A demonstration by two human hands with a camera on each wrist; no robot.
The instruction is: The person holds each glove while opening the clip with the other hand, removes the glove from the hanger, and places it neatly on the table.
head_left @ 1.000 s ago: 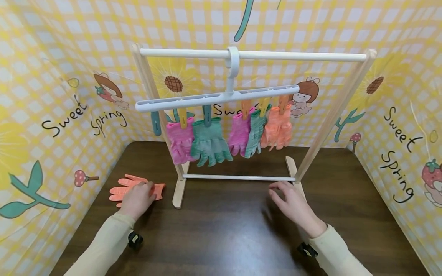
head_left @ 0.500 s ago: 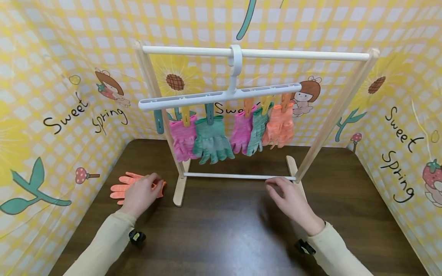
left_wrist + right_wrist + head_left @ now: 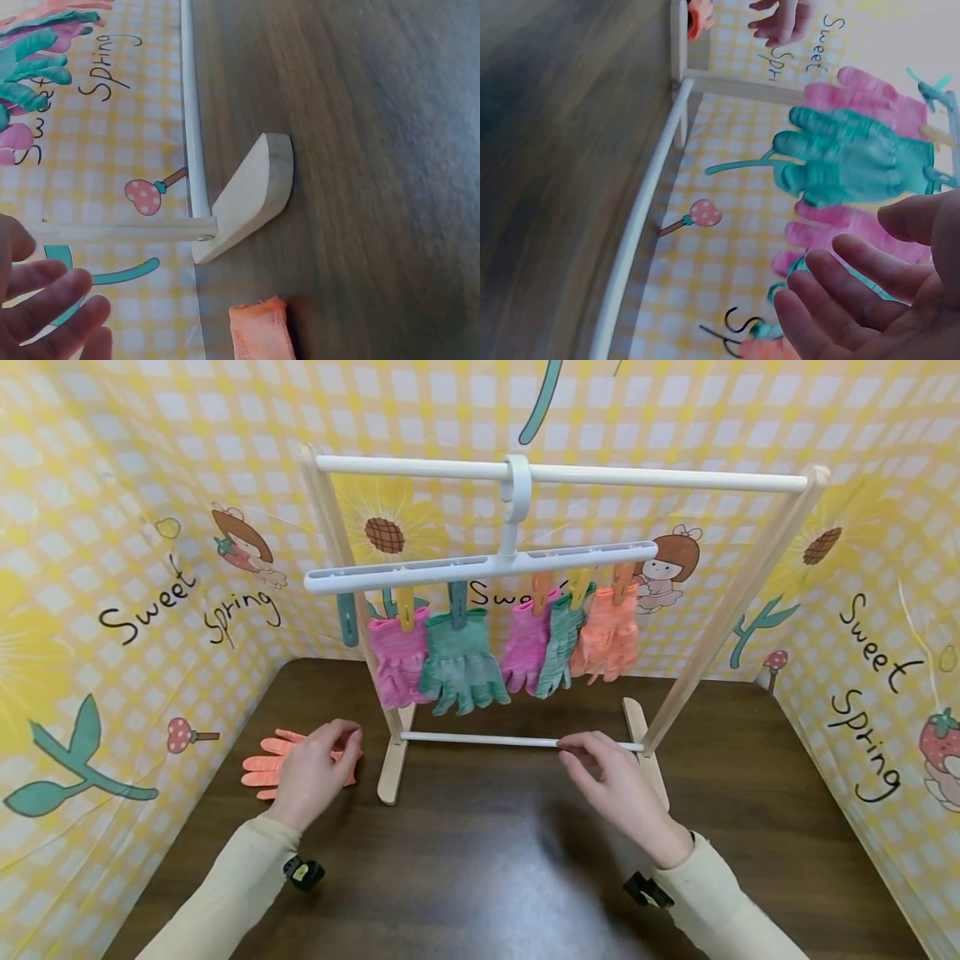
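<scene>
My left hand [image 3: 315,772] hovers with bent, relaxed fingers over an orange glove [image 3: 262,767] lying flat on the table. In the left wrist view, the hand holds nothing and the glove's cuff [image 3: 260,330] is apart from it. My right hand [image 3: 618,785] is in the air before the rack's lower bar, also holding nothing, fingers loosely bent in the right wrist view. From a pale grey clip hanger [image 3: 420,574] hang a pink glove [image 3: 397,656], a large green glove [image 3: 463,656], another pink one [image 3: 527,639], a narrow green one [image 3: 561,647] and an orange one [image 3: 606,635].
A teal clip [image 3: 347,620] at the hanger's left end holds no glove. The hanger hooks over the white top bar [image 3: 420,467] of a wooden rack, whose feet [image 3: 392,772] stand on the dark table [image 3: 465,860]. Patterned cloth [image 3: 150,677] surrounds the table.
My left hand has lifted off the orange glove and shifted a little to the right. My right hand has moved left along the lower bar. The head view has shifted slightly.
</scene>
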